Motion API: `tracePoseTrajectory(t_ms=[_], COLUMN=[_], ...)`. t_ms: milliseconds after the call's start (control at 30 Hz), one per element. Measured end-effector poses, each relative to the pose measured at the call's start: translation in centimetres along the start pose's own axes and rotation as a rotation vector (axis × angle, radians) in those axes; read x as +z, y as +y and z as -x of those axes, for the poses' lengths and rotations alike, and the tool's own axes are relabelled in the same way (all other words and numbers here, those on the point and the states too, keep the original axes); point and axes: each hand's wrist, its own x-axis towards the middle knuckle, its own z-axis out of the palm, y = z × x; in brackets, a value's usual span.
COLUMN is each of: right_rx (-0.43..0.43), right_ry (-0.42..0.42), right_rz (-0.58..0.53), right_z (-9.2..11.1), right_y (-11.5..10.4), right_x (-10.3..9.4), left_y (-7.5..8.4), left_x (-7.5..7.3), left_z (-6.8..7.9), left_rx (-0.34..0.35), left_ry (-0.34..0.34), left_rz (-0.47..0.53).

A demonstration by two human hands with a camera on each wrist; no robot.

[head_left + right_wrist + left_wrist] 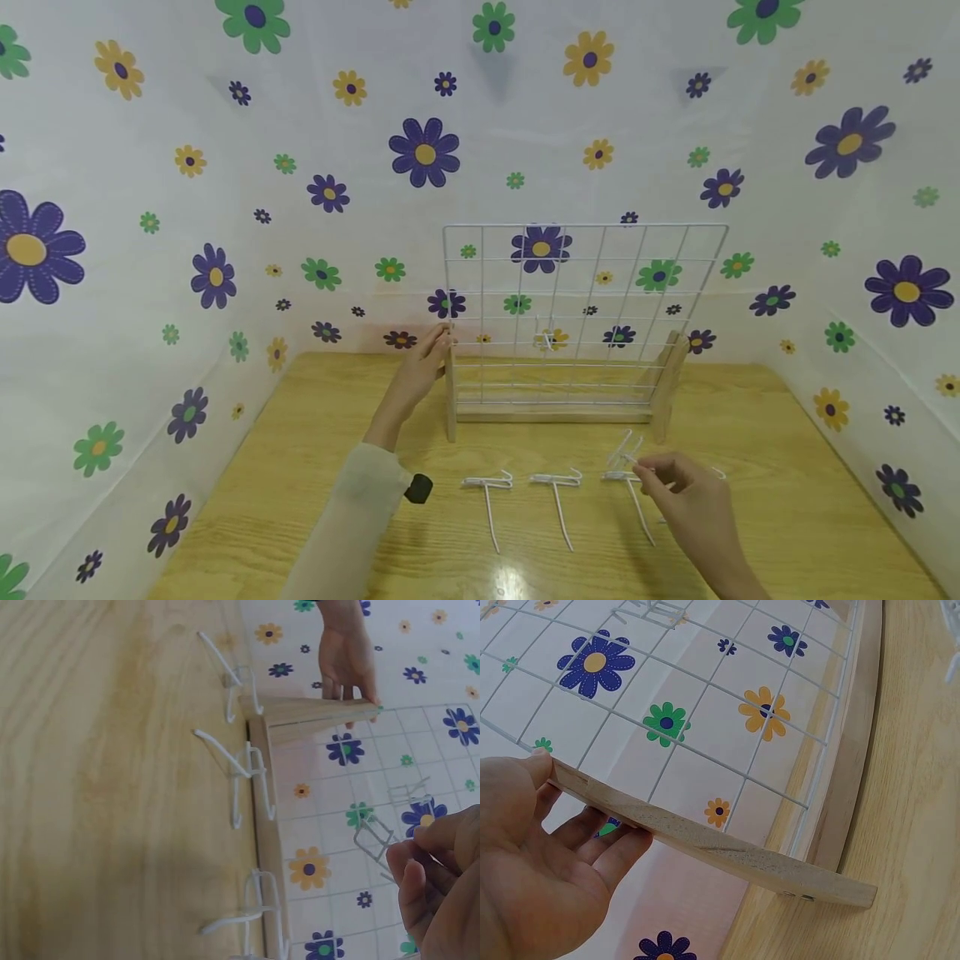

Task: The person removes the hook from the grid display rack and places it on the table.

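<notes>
A white wire grid rack (585,225) stands upright in a wooden frame on the table. My left hand (414,375) grips the upper part of its left wooden post (727,851), thumb on one side and fingers on the other. Between thumb and fingertips, my right hand (693,500) pinches a white wire hook (373,838), held above the table in front of the rack's right side. One more hook (548,340) hangs on the grid. In a row before the rack lie several white hooks, among them a left one (489,508) and a middle one (558,508); my right hand partly covers the rightmost.
The wooden table (300,483) meets white cloth walls (300,250) printed with flowers at the back and both sides. A small black object (418,488) is at my left sleeve cuff. The right wooden post (667,387) leans slightly.
</notes>
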Motion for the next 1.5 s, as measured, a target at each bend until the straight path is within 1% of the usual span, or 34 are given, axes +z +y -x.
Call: tracePoseTrajectory(t_ms=[100,233,467,633,700,867,1133,1200,1367,1433,1500], right_rx=[0.010,-0.013,0.062,0.046,0.065,0.154,0.251,0.258,0.339,0.350,0.319], right_ry=[-0.026,-0.045,-0.089,-0.094,-0.118,-0.186,-0.250,-0.264,-0.334,-0.352,-0.363], right_rz=[0.007,0.022,0.021,0.004,0.002,-0.014,-0.028,-0.012,0.039,0.064,0.088], right_z=[0.6,1.2,2.0,2.4,2.5,2.9,3.2,3.2,3.5,3.7,3.8], right_y=[0.3,1.0,1.6,1.7,1.7,1.7,1.7,1.8,1.6,1.6,1.6], right_x=[0.4,1.0,1.6,2.3,2.6,3.0,3.4,3.5,3.5,3.4,3.4], left_y=[-0.1,0.0,0.0,-0.1,-0.1,-0.2,-0.2,-0.2,0.0,0.2,0.8], left_x=[0.0,0.0,0.0,-0.1,-0.1,0.0,0.0,0.0,0.0,-0.1,-0.1], left_z=[0.0,0.0,-0.2,-0.3,-0.3,-0.2,-0.1,0.0,-0.1,0.0,0.2], left_rx=[-0.002,0.001,0.010,0.000,-0.002,-0.001,0.023,0.026,0.003,-0.009,-0.018], left_ry=[-0.004,-0.012,-0.004,-0.003,-0.003,-0.003,-0.014,-0.017,-0.022,-0.028,-0.033], left_rz=[0.004,0.017,-0.002,-0.005,-0.007,0.003,0.021,0.025,0.025,0.023,0.024])
